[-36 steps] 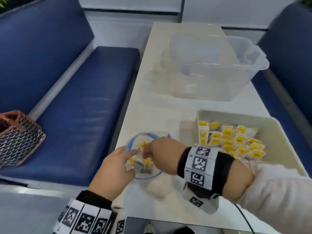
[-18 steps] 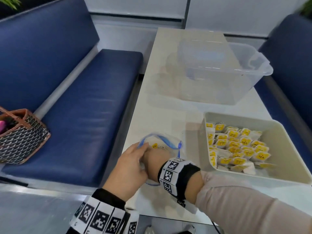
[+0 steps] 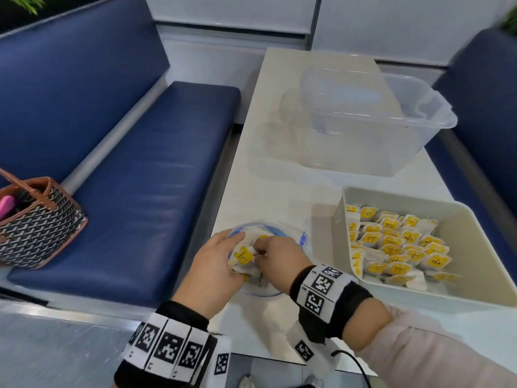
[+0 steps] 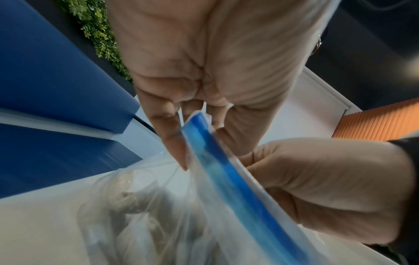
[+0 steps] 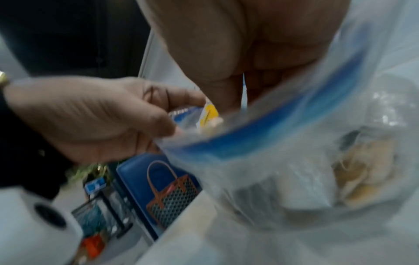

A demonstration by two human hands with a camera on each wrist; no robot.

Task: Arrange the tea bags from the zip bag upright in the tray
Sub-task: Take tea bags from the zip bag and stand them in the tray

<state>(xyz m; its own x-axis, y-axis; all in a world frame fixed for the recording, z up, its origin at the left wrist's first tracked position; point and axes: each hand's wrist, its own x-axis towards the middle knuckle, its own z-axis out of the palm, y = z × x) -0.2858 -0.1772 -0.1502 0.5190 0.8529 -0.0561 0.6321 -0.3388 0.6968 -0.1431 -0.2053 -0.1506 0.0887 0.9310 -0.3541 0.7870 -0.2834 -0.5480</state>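
A clear zip bag (image 3: 270, 229) with a blue zip rim (image 4: 217, 161) lies at the table's near left edge and holds several tea bags (image 5: 353, 172). My left hand (image 3: 221, 256) pinches the bag's rim on the left and keeps the mouth open. My right hand (image 3: 268, 253) reaches into the mouth from the right, and its curled fingers pinch a white tea bag with a yellow tag (image 3: 242, 254) at the opening. To the right stands the beige tray (image 3: 475, 219), where several yellow-tagged tea bags (image 3: 391, 247) stand in rows in its left half.
A clear plastic tub (image 3: 372, 121) with a lid inside stands behind the tray. A blue bench (image 3: 145, 191) runs along the table's left, with a woven handbag (image 3: 36, 219) on it. Another blue seat (image 3: 489, 93) is on the right.
My right hand, which was deeper in the bag, has come up to the mouth with a yellow-tagged tea bag. My left hand stays on the rim.
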